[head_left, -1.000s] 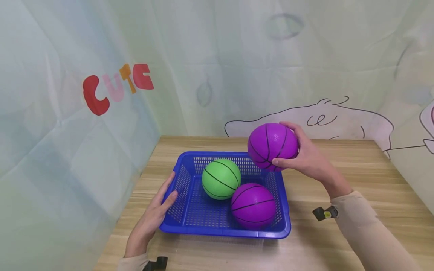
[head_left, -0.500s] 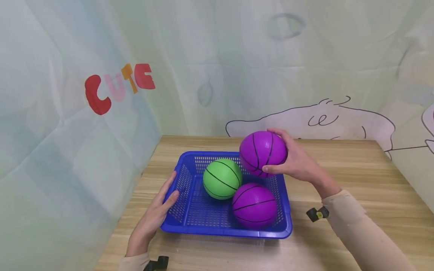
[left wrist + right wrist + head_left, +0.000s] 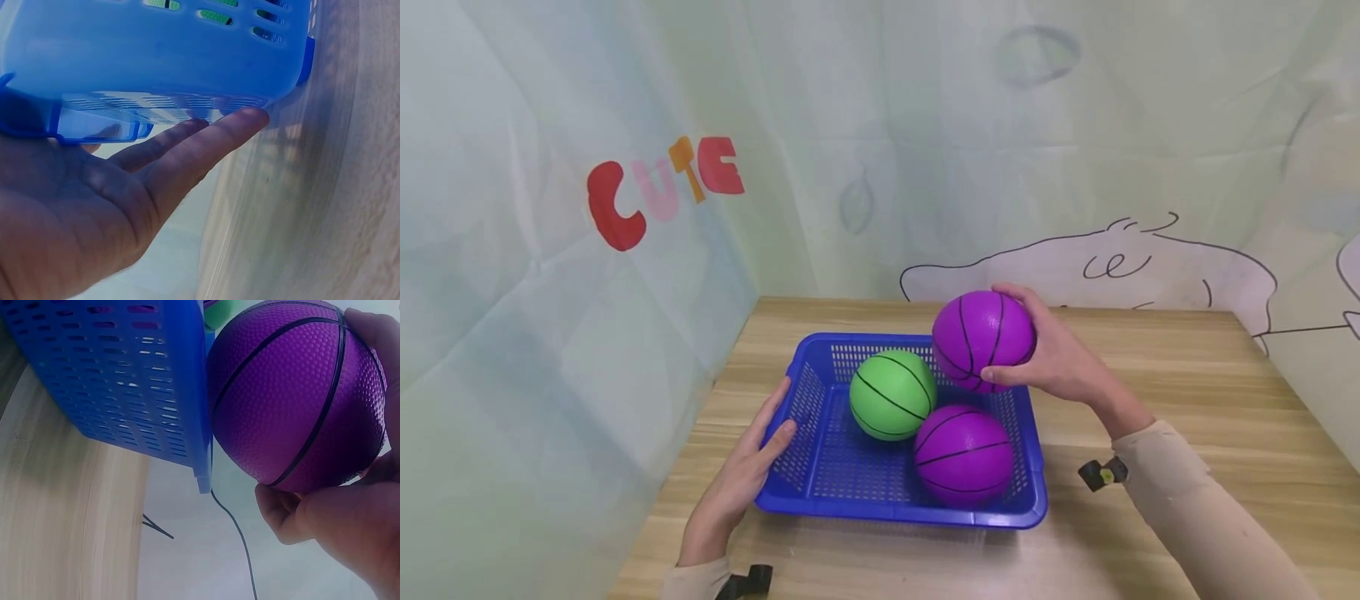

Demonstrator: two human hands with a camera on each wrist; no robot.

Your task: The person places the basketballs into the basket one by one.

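In the head view my right hand (image 3: 1060,354) grips a purple ball with black basketball lines (image 3: 983,340) from its right side. That ball is held up over the back right corner of a blue perforated plastic basket (image 3: 887,513). Inside the basket sit a green ball (image 3: 891,396) at the middle back and another purple ball (image 3: 964,457) at the front right. My left hand (image 3: 737,467) touches the basket's left side. Its fingers (image 3: 206,147) lie straight along the outer wall in the left wrist view. The right wrist view has the held ball (image 3: 294,400) close beside the rim.
The basket stands on a wood-grain table (image 3: 1157,392). Behind and to the left hangs a pale printed cloth (image 3: 880,150) with coloured letters (image 3: 617,207) on it. Small black cameras (image 3: 1101,475) are worn at both wrists.
My right hand has brought the purple ball left and slightly down over the basket's back right corner, then stayed nearly still. The left hand and the basket have kept their places.
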